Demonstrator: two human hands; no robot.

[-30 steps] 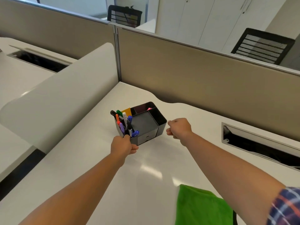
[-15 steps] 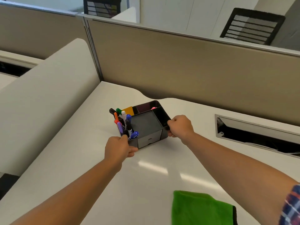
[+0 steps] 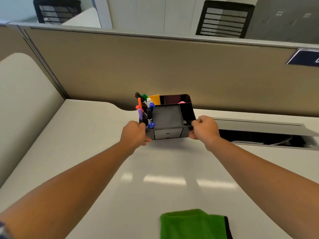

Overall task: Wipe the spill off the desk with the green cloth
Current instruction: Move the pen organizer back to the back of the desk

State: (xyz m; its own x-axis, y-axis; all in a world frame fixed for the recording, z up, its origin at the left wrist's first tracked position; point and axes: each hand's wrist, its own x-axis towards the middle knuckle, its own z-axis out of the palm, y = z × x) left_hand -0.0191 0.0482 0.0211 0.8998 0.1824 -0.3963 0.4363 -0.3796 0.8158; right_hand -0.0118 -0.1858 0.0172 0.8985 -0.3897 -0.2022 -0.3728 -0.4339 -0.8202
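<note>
A folded green cloth (image 3: pixel 192 224) lies on the white desk (image 3: pixel 96 135) at the near edge, untouched. Farther back stands a black desk organizer (image 3: pixel 168 118) with several coloured markers (image 3: pixel 146 109) upright in its left compartment. My left hand (image 3: pixel 133 133) grips the organizer's front left corner. My right hand (image 3: pixel 204 127) grips its front right corner. I cannot make out any spill on the glossy desk surface, only light reflections.
A tan partition (image 3: pixel 155 69) runs along the back of the desk. An open cable slot (image 3: pixel 265 137) with a raised lid sits to the right of the organizer. A curved white divider (image 3: pixel 22 104) borders the left side. Black chairs (image 3: pixel 224 21) stand beyond the partition.
My right hand closed on the organizer's right corner. With both hands on it, the organizer has turned square to me and shifted toward the partition. The view has tilted.
</note>
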